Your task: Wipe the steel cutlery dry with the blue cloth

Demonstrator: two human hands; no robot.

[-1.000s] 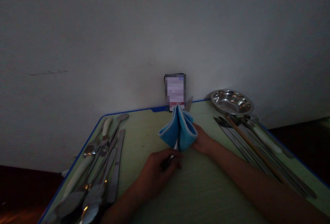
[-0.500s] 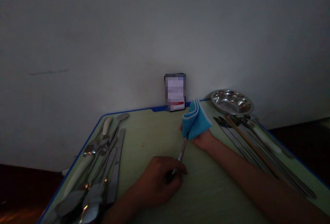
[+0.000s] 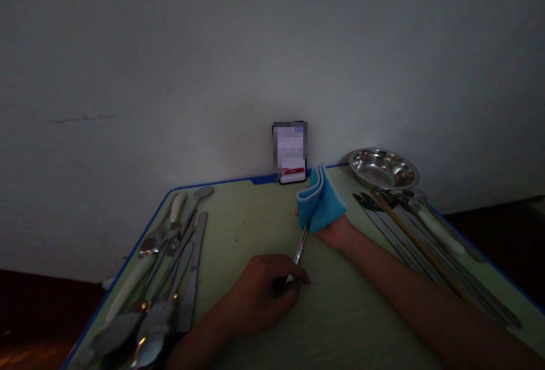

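Note:
My left hand is closed round the handle end of a thin metal utensil that points away from me over the pale green table. My right hand grips a folded blue cloth, which is wrapped round the far end of that utensil. The tip of the utensil is hidden inside the cloth. Most of my right hand's fingers are covered by the cloth.
A heap of knives and spoons lies along the table's left edge. On the right lie several long metal utensils, with a steel bowl behind them. A phone leans on the white wall at the back.
The cloth in my right hand slid away from me along the utensil, from near my left hand to its far end. Since half a second ago it has barely moved.

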